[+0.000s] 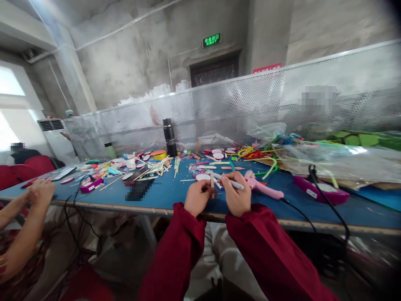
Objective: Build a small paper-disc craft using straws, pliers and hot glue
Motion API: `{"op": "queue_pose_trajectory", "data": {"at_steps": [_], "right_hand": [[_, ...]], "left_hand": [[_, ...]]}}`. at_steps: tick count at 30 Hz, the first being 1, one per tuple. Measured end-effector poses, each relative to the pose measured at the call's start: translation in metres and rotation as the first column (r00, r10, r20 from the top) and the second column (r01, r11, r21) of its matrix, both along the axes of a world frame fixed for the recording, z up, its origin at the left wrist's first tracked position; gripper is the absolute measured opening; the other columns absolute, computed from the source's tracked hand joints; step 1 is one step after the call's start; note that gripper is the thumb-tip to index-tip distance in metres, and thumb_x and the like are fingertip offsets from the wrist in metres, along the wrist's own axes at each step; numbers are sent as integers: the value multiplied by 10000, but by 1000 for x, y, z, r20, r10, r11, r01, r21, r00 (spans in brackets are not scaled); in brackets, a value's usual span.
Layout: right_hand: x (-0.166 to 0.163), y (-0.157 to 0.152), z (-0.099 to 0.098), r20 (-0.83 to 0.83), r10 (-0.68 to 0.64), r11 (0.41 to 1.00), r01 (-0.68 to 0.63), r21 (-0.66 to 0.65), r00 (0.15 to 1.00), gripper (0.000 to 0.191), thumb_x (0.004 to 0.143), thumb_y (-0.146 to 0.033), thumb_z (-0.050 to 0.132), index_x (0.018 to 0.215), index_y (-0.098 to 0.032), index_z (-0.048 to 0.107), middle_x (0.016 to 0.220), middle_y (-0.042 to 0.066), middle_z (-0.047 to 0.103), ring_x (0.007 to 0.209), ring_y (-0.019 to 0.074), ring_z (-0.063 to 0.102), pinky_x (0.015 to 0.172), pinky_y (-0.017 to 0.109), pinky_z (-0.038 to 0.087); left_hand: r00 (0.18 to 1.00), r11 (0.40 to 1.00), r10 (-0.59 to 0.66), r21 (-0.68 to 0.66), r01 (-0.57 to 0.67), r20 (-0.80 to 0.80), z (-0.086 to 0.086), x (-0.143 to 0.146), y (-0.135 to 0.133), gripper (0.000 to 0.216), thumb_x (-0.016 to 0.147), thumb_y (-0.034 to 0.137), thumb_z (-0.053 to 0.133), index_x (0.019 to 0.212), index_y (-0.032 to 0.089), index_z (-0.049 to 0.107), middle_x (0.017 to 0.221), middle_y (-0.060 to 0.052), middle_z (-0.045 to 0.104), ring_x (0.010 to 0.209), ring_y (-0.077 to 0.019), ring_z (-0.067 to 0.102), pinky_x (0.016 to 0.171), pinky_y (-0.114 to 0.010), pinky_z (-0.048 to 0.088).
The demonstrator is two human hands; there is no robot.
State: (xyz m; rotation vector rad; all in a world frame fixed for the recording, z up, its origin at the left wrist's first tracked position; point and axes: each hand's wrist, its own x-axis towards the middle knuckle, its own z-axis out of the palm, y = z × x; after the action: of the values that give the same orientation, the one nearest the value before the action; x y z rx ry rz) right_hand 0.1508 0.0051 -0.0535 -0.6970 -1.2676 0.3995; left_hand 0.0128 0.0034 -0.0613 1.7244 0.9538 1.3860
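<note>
Between the fingers of my left hand (198,197) a thin wooden craft stick (212,184) stands upright. My right hand (234,194) is closed around a white marker pen (235,184), its front end pointing left toward the stick. Whether the tip touches the wood I cannot tell. Just right of my right hand lies a pink glue gun (266,189) with a black cord. A white round piece with a red rim (203,177) rests on the table behind my left hand.
The blue table (175,196) carries loose sticks, pipe cleaners and craft bits. A black bottle (169,138) stands at the back. Purple devices (322,190) with cables lie right and left. Plastic bags (338,161) cover the right rear. A co-worker's hands (40,192) are at far left.
</note>
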Motion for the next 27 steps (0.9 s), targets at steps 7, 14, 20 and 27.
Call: {"op": "queue_pose_trajectory", "data": {"at_steps": [7, 14, 20, 27], "right_hand": [[-2, 2, -1, -35, 17, 1000, -17, 4, 999, 153, 888, -347, 607, 789, -230, 610, 719, -10, 667, 661, 186, 628, 637, 332, 483], [-1, -1, 2, -8, -18, 1000, 18, -10, 1000, 156, 874, -325, 599, 754, -226, 601, 687, -12, 657, 637, 179, 610, 618, 322, 467], [-1, -1, 2, -10, -19, 1000, 19, -12, 1000, 157, 877, -339, 596, 768, -226, 607, 702, -10, 664, 644, 181, 618, 620, 323, 474], [0, -2, 2, 9, -28, 1000, 28, -2, 1000, 171, 883, -333, 590, 750, -227, 606, 684, -12, 657, 640, 180, 612, 621, 324, 466]], "left_hand": [[1000, 1000, 6, 0, -6, -14, -1, 0, 1, 181, 801, 239, 631, 934, 151, 719, 678, -12, 651, 609, -131, 585, 601, -233, 470], [1000, 1000, -19, 3, 18, 14, -2, 0, 1, 185, 801, 230, 633, 941, 142, 717, 678, -11, 648, 594, -124, 574, 587, -229, 461], [1000, 1000, -7, -3, 7, 15, -2, -1, 1, 184, 800, 230, 639, 941, 142, 719, 688, -15, 652, 595, -122, 577, 585, -226, 460], [1000, 1000, -7, 7, 7, 18, -2, -1, 0, 162, 799, 220, 640, 914, 144, 724, 670, -9, 644, 587, -119, 575, 576, -219, 456]]}}
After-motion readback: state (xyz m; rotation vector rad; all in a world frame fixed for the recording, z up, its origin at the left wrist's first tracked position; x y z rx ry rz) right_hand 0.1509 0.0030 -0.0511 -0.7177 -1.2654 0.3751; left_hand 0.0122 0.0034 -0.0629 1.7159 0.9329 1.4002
